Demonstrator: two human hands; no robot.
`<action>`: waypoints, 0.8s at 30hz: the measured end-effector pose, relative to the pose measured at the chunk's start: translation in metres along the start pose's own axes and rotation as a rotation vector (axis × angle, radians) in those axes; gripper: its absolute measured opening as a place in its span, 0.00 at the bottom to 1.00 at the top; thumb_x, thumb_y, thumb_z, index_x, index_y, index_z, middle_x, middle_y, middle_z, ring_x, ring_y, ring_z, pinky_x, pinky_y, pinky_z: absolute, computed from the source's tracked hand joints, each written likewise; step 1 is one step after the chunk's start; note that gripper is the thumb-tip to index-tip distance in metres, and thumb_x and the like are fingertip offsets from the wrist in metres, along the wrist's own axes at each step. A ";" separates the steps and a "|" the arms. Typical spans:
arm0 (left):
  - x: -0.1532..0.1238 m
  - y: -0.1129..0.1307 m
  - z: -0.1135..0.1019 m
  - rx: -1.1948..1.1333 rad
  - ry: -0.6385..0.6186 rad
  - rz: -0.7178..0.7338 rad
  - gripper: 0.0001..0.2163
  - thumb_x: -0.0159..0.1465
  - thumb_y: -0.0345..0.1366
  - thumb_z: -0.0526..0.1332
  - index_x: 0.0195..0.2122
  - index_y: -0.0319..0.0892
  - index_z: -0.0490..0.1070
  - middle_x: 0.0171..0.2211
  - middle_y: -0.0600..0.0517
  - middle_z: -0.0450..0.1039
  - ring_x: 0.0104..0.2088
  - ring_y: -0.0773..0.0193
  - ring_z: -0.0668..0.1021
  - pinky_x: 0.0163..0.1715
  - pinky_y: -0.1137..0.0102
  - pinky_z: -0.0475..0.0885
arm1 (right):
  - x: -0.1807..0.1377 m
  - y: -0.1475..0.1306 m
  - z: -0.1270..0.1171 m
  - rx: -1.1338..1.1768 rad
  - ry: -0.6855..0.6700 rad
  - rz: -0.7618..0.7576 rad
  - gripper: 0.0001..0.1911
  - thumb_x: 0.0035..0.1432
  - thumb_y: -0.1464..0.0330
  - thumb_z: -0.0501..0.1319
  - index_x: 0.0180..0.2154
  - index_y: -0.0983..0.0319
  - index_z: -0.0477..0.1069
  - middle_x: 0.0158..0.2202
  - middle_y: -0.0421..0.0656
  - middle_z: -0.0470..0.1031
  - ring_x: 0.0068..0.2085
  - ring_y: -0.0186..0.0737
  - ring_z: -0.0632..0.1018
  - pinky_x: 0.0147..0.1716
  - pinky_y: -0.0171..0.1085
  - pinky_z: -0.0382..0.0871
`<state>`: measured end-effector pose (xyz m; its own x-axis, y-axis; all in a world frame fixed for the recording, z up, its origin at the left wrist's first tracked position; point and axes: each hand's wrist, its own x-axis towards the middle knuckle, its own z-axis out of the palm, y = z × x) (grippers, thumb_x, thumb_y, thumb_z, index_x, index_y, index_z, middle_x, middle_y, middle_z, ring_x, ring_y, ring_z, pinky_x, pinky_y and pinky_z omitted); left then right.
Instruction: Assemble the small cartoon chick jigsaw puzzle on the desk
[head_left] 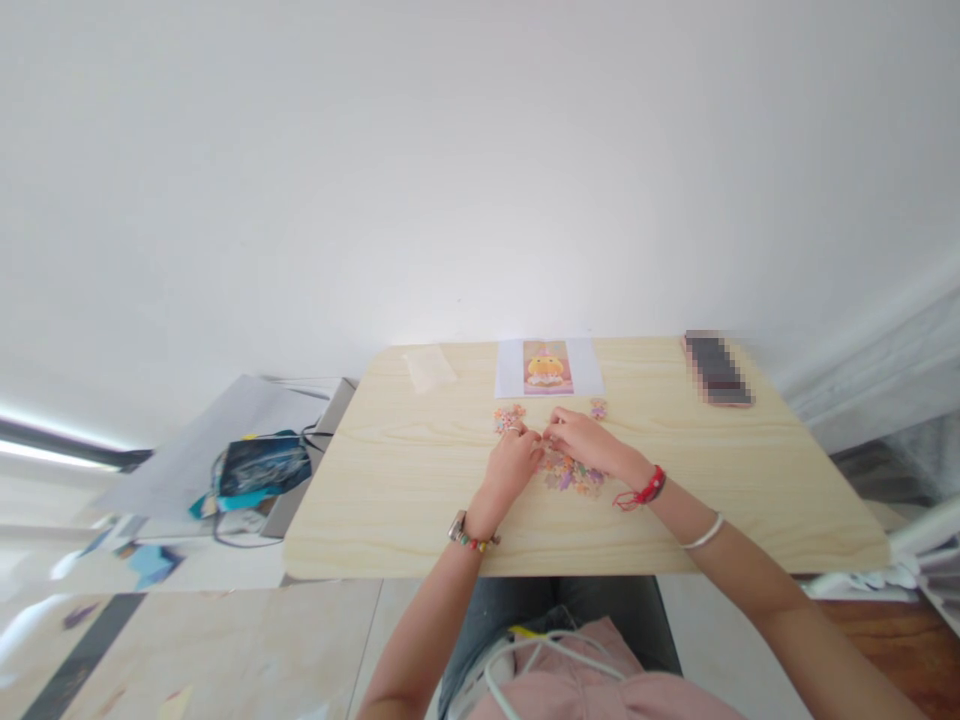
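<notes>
A heap of small multicoloured jigsaw puzzle pieces (574,474) lies on the light wooden table, partly under my hands. At the heap's upper left edge, my left hand (514,462) has its fingers curled and drawn together. My right hand (586,437) reaches over the heap from the right, its fingers bent, with the fingertips of both hands almost meeting. Whatever is between the fingers is too small or hidden to see. A smaller cluster of pieces (509,416) lies just beyond my left fingers. Another little group of pieces (598,408) sits beyond my right hand.
A white sheet with a printed yellow cartoon picture (547,367) lies at the table's (390,480) back edge by the wall. Left of it is a pale translucent bag (429,369). A blurred-out phone (718,369) is at the back right. A dark blue pouch (266,464) lies off the left side.
</notes>
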<state>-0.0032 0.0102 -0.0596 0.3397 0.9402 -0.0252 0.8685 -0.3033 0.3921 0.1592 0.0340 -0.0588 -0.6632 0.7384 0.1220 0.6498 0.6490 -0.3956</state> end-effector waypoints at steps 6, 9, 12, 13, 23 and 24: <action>-0.003 -0.003 0.003 -0.083 0.076 0.011 0.08 0.59 0.32 0.55 0.37 0.39 0.71 0.36 0.46 0.67 0.37 0.63 0.72 0.39 0.69 0.68 | 0.003 0.007 0.002 -0.002 -0.007 -0.016 0.07 0.56 0.73 0.54 0.31 0.65 0.70 0.34 0.45 0.65 0.33 0.34 0.69 0.35 0.34 0.62; -0.004 -0.005 0.001 -0.149 0.123 0.029 0.08 0.59 0.34 0.56 0.37 0.39 0.71 0.36 0.48 0.67 0.36 0.64 0.72 0.39 0.69 0.68 | 0.004 0.009 0.002 0.142 0.073 0.038 0.07 0.56 0.74 0.55 0.30 0.65 0.71 0.33 0.44 0.66 0.34 0.34 0.69 0.35 0.34 0.63; -0.005 -0.004 -0.002 -0.151 0.168 0.051 0.07 0.58 0.34 0.57 0.37 0.41 0.70 0.36 0.49 0.66 0.36 0.65 0.72 0.38 0.69 0.68 | 0.004 0.010 0.000 0.265 0.146 0.165 0.06 0.53 0.72 0.57 0.28 0.65 0.72 0.29 0.43 0.69 0.32 0.34 0.70 0.34 0.34 0.63; -0.004 -0.003 -0.002 -0.141 0.179 0.057 0.07 0.58 0.33 0.57 0.37 0.41 0.70 0.36 0.49 0.66 0.36 0.64 0.72 0.39 0.69 0.68 | 0.004 0.011 0.000 0.304 0.158 0.217 0.06 0.52 0.72 0.58 0.27 0.65 0.73 0.28 0.42 0.69 0.31 0.34 0.70 0.33 0.34 0.63; 0.006 0.016 -0.009 -0.010 0.153 0.173 0.07 0.59 0.34 0.57 0.38 0.41 0.68 0.37 0.49 0.65 0.38 0.63 0.71 0.38 0.69 0.67 | -0.013 0.008 -0.012 0.695 0.206 0.483 0.11 0.47 0.64 0.57 0.25 0.66 0.73 0.24 0.41 0.73 0.28 0.35 0.71 0.28 0.33 0.63; 0.007 0.018 -0.010 0.005 0.144 0.198 0.08 0.58 0.35 0.58 0.38 0.41 0.68 0.37 0.49 0.65 0.38 0.63 0.71 0.38 0.69 0.67 | -0.015 0.007 -0.014 0.713 0.218 0.501 0.12 0.47 0.64 0.57 0.25 0.66 0.73 0.23 0.40 0.72 0.28 0.35 0.71 0.28 0.33 0.63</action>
<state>0.0107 0.0128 -0.0435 0.4489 0.8747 0.1829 0.7920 -0.4842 0.3719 0.1789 0.0299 -0.0510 -0.2313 0.9699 -0.0756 0.4109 0.0269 -0.9113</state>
